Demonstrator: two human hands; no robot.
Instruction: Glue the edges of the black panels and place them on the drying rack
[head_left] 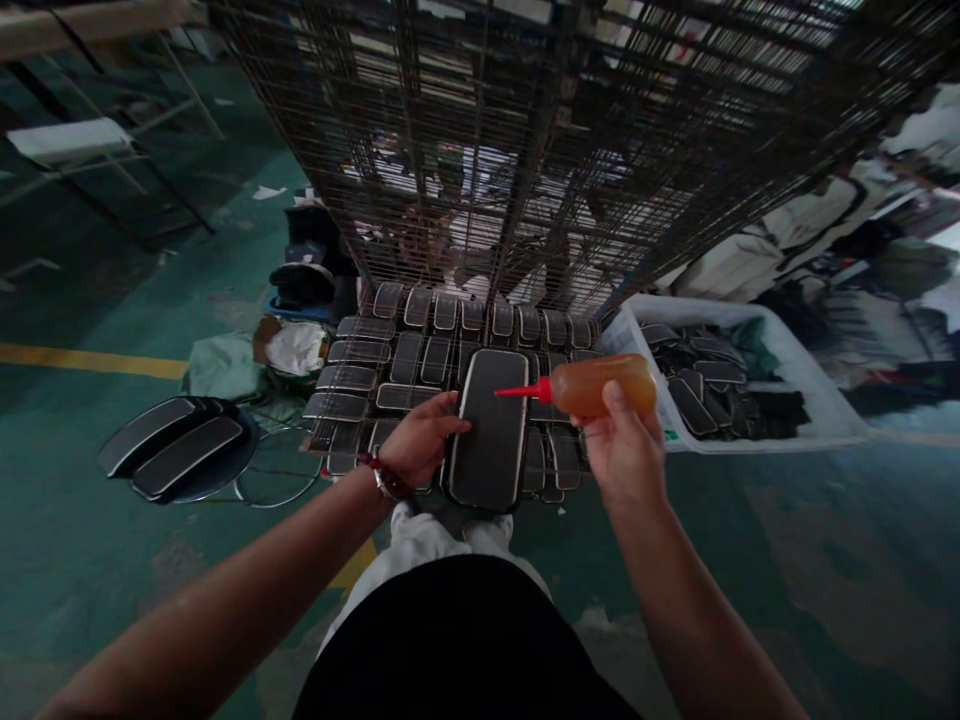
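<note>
My left hand [421, 440] grips the left edge of a flat black oblong pad [491, 430] with a pale rim, holding it up in front of me. My right hand [619, 445] is wrapped round an amber squeeze bottle [607, 385] lying sideways; its red nozzle [517, 391] points left and rests over the upper part of the pad. A watch sits on my left wrist. Below the pad, several more black pads [390, 365] lie in rows on a low wire shelf.
A tall wire rack [525, 150] stands straight ahead. A white bin [795, 360] with dark pads is on the right. A round stool [184, 455] carrying two pads is at left. The floor is green with a yellow line [90, 360]; bags and clutter lie behind.
</note>
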